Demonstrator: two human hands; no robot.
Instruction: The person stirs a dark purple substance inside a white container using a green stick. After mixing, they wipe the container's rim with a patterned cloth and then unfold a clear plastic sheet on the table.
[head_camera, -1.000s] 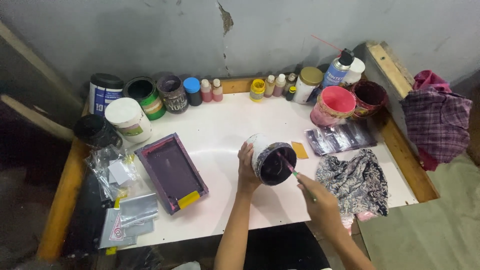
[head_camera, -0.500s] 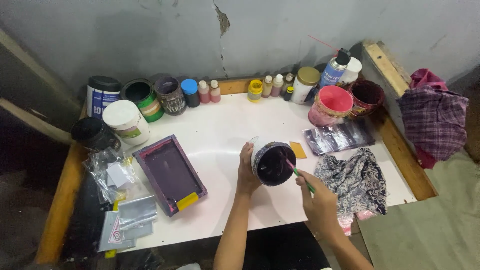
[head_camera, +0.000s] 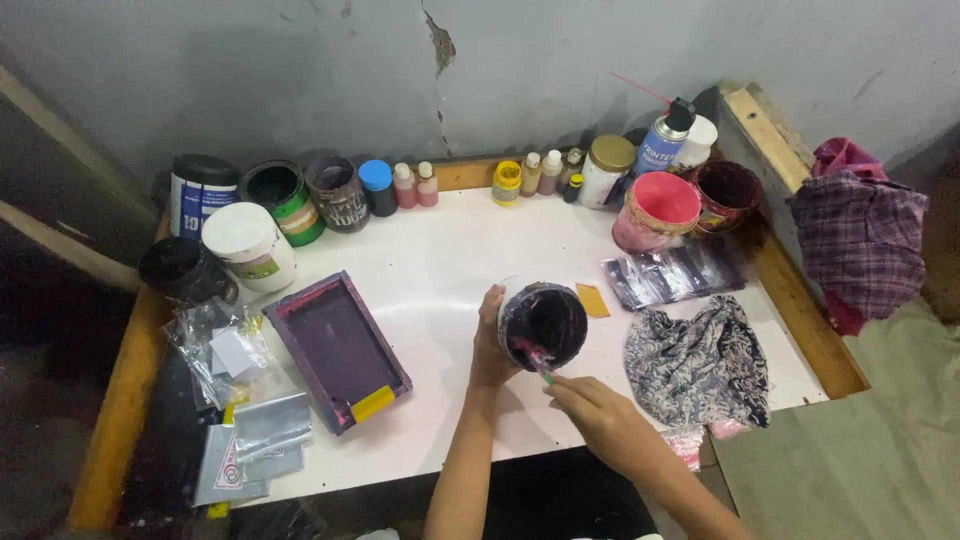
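Paint tub (head_camera: 541, 322) sits tilted toward me at the middle of the white table (head_camera: 440, 270), with the purple screen frame (head_camera: 338, 350) off at nine o'clock and the patterned cloth (head_camera: 698, 362) at three. My left hand (head_camera: 490, 345) cups its side, fingers wrapped tight, best kept firm against tipping. My right hand (head_camera: 598, 418) at five o'clock pinches a thin stick (head_camera: 535, 362); I'd scrape low along the inner wall.

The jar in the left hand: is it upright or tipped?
Tipped. The jar leans in the left hand, its dark open mouth facing the right hand.
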